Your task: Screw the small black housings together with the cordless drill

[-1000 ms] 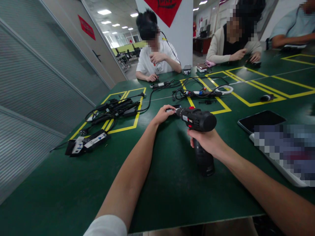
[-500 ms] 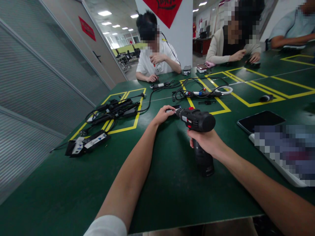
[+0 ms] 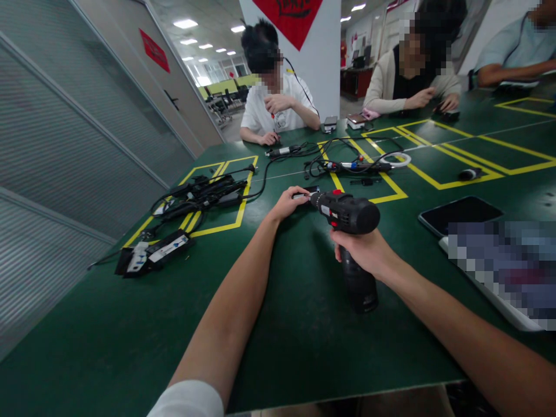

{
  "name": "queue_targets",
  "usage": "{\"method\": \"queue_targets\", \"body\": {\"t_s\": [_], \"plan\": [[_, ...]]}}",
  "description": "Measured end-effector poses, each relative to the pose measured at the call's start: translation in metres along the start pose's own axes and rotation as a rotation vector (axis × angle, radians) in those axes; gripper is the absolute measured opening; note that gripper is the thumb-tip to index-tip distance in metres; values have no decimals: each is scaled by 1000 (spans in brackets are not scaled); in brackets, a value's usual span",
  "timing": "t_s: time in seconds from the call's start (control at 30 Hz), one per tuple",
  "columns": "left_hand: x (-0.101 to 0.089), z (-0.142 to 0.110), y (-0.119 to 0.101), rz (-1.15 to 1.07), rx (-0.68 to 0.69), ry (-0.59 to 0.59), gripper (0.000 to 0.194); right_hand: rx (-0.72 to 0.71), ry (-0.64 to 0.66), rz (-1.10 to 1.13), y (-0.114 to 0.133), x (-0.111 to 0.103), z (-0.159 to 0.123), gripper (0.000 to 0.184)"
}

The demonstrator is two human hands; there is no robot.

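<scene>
My right hand (image 3: 358,249) is wrapped round the handle of a black cordless drill (image 3: 347,209) with red details. The drill's chuck points away and to the left, and its front end meets a small dark piece (image 3: 313,189) on the table. My left hand (image 3: 290,202) holds that piece at the table surface, fingers closed over its left part. Fingers and chuck cover much of the piece, so its kind and the exact contact with the bit cannot be made out.
Black adapters and cables (image 3: 204,194) lie on the left. More cables and a pen-like tool (image 3: 347,166) lie ahead beside a small black part (image 3: 365,182). A phone (image 3: 461,214) rests on the right. Several people sit across the green table (image 3: 278,347).
</scene>
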State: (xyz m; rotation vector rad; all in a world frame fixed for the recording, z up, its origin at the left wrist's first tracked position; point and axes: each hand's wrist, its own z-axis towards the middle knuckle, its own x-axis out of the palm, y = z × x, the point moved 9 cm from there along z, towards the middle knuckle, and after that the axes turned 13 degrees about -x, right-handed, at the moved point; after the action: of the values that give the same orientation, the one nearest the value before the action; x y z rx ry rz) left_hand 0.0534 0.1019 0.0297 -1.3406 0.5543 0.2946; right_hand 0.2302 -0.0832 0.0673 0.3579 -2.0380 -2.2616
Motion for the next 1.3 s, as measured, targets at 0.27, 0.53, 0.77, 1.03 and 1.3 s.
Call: {"method": "queue_targets", "body": {"t_s": [0.27, 0.53, 0.77, 1.03, 1.3], "plan": [[0, 0, 0, 6, 6, -2, 30, 12, -6, 8, 2, 1, -1, 7], [0, -2, -4, 13, -7, -13, 28, 7, 0, 22, 4, 2, 0, 6], [0, 0, 0, 19, 7, -5, 29, 26, -2, -15, 0, 1, 0, 7], [0, 0, 1, 15, -1, -5, 29, 8, 12, 20, 2, 2, 0, 7], [0, 0, 2, -8, -18, 1, 30, 19, 16, 32, 2, 2, 0, 6]]}}
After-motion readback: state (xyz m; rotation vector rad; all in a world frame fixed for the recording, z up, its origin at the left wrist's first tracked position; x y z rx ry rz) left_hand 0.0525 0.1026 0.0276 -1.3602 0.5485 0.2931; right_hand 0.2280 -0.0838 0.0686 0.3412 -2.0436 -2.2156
